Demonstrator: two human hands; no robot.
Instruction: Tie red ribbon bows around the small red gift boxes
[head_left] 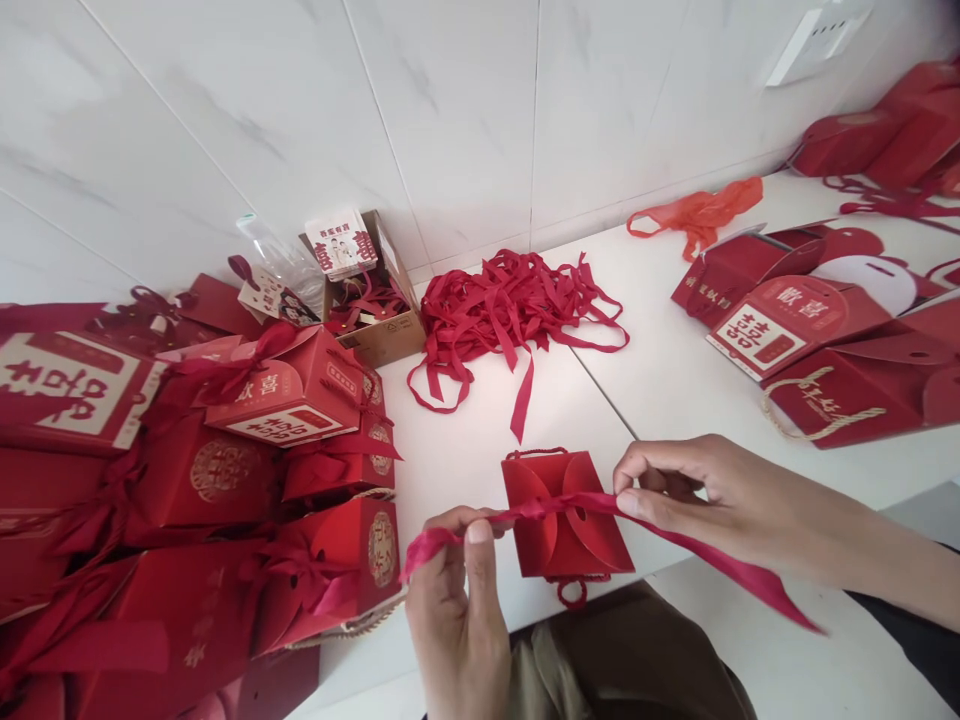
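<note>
On white desk (465,430) before us, small red box (568,550); ribbon (559,503) crosses its top, bow not yet tied, we judge; left hand (459,605) and right hand (694,495) each pinch it, grip closed; bowed boxes (225,470) at left; bowless boxes (802,325) at right; ribbon heap (510,305) behind; tiled wall (465,120) beyond.

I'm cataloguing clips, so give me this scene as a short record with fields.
Left hand: grip pinching red ribbon
Right hand: grip pinching the same ribbon, a tail trailing past it
Between hands: small red box, ribbon across its top
Beyond it: ribbon pile
Left side: stacked red boxes, several with bows
Right side: more red boxes, orange bag
</note>
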